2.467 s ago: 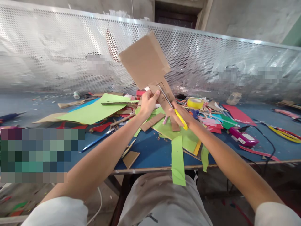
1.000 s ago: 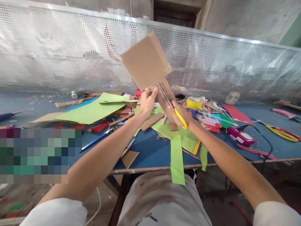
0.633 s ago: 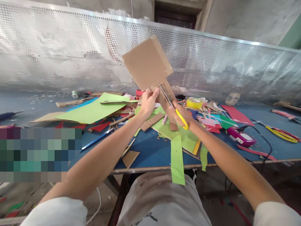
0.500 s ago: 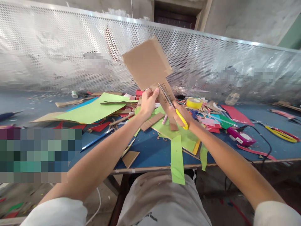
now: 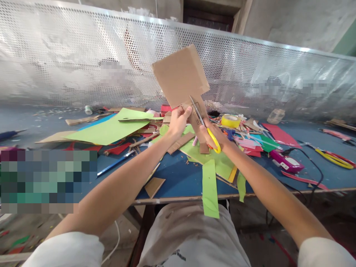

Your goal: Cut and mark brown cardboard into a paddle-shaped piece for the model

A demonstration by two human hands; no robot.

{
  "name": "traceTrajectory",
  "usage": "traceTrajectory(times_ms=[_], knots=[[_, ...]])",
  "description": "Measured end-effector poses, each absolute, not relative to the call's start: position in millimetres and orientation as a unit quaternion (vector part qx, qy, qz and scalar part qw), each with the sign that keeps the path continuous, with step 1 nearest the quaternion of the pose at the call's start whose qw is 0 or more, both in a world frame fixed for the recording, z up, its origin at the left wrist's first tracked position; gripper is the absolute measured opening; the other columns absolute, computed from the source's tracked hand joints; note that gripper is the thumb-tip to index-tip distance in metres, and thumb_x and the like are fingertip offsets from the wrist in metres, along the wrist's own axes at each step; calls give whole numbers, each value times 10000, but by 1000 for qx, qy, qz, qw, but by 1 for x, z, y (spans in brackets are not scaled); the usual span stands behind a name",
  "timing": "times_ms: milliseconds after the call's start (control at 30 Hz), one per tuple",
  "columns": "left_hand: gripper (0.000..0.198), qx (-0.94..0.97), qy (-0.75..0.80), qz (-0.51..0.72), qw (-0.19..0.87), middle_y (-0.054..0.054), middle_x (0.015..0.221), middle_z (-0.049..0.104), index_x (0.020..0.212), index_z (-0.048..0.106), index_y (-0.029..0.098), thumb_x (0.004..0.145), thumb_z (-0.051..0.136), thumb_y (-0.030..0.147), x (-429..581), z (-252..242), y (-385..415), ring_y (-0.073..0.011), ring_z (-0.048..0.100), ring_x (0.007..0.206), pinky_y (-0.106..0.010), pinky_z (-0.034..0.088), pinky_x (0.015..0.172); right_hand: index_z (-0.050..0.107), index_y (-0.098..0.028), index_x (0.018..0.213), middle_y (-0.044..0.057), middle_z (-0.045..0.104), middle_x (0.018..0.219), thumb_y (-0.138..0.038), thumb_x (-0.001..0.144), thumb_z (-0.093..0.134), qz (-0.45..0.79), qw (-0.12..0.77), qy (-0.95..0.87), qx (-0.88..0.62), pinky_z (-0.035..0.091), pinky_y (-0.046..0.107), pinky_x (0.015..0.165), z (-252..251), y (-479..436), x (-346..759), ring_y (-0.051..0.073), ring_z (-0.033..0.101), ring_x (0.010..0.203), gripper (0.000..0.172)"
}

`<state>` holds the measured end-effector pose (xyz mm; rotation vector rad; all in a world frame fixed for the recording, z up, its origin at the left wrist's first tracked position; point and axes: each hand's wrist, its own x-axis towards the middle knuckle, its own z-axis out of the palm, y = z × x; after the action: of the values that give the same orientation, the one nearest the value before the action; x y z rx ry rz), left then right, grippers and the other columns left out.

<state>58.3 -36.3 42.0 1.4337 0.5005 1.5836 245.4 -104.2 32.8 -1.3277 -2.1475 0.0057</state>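
My left hand [image 5: 180, 120] is closed on a piece of brown cardboard [image 5: 180, 76], its thumb pressed on the near face. The cardboard is tilted up above the table, with a broad square part at the top and a narrower strip running down toward my right hand. My right hand [image 5: 215, 138] grips scissors [image 5: 214, 140] with yellow handles. Their metal blades point up and to the left, lying along the strip beside a printed dark outline. Whether the blades are cutting I cannot tell. Under both hands lie green paper and cardboard scraps [image 5: 182, 143].
A large green sheet [image 5: 111, 128] lies at left. Yellow tape [image 5: 230, 121], a clear jar [image 5: 276, 116], a magenta device [image 5: 286, 161] with a black cable and yellow-red pliers [image 5: 330, 155] are at right. Behind the blue table [image 5: 178, 189] stands a perforated metal panel [image 5: 83, 55].
The cardboard has shifted slightly to the right, its square part tilting a little. My left hand has moved slightly right with it; the scissors remain in my right hand.
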Motion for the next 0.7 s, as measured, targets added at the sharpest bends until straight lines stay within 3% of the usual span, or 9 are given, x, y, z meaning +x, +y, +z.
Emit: traceTrajectory(times_ms=[167, 367, 700], knots=[[443, 575, 197, 651, 455, -89, 848, 731, 906, 663, 193, 896, 796, 615, 62, 44, -38, -277, 758, 887, -445, 652, 835, 557, -253, 1197, 100, 770, 928, -747, 1091, 255, 6, 333, -803, -494, 562, 427, 739, 37, -105, 243, 340, 750, 861, 589], [422, 574, 205, 639, 470, -79, 812, 735, 887, 664, 197, 902, 795, 598, 62, 44, -40, -269, 760, 836, -422, 667, 782, 596, -255, 1244, 105, 780, 976, -718, 1101, 286, -3, 331, -804, -493, 586, 456, 884, 35, -98, 247, 352, 762, 992, 575], [398, 569, 197, 639, 479, -73, 823, 741, 892, 670, 201, 908, 796, 578, 61, 46, -41, -255, 756, 843, -410, 657, 804, 589, -250, 1215, 128, 775, 1174, -703, 1103, 273, 2, 375, -793, -479, 585, 484, 933, 33, -103, 243, 360, 749, 1106, 563]])
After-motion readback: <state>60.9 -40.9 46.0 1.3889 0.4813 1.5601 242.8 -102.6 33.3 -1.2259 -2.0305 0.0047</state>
